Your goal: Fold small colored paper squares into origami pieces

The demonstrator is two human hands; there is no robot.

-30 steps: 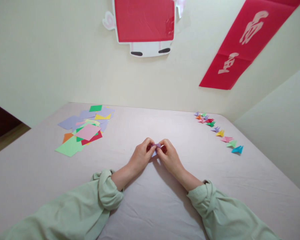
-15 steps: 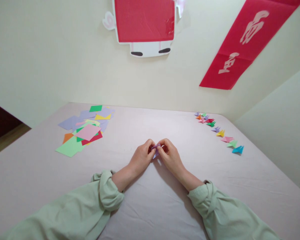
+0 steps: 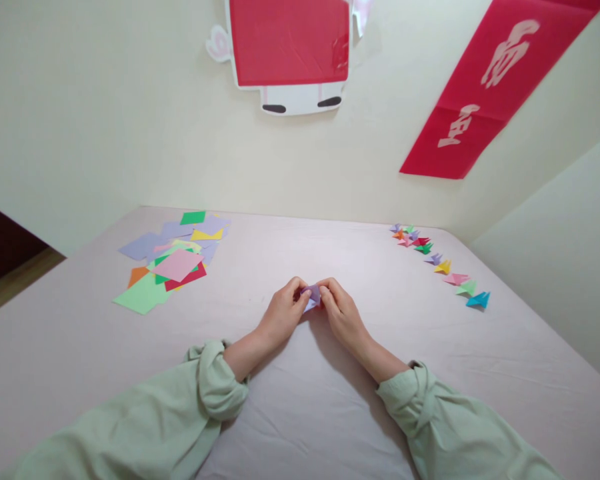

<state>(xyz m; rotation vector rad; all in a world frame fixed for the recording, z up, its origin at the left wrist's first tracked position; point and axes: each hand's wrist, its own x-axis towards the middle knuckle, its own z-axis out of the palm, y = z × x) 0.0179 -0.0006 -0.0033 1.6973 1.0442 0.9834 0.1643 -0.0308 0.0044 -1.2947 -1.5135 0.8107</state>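
Observation:
A small piece of purple folded paper point(image 3: 312, 297) is held between my two hands above the middle of the table. My left hand point(image 3: 283, 308) pinches its left side between thumb and fingers. At the paper's right edge, the fingertips of my right hand point(image 3: 341, 308) are closed on it. The fingers hide part of the folds, so the paper's full shape does not show.
On the left lies a loose pile of coloured paper sheets point(image 3: 177, 265). Several small folded paper figures point(image 3: 443, 267) run in a line along the right side. The cloth-covered table point(image 3: 300, 413) meets a wall point(image 3: 320, 167) at the back.
The right fingers have shifted slightly to the right, and the thumbs are further apart. More of the purple paper's face now shows between them.

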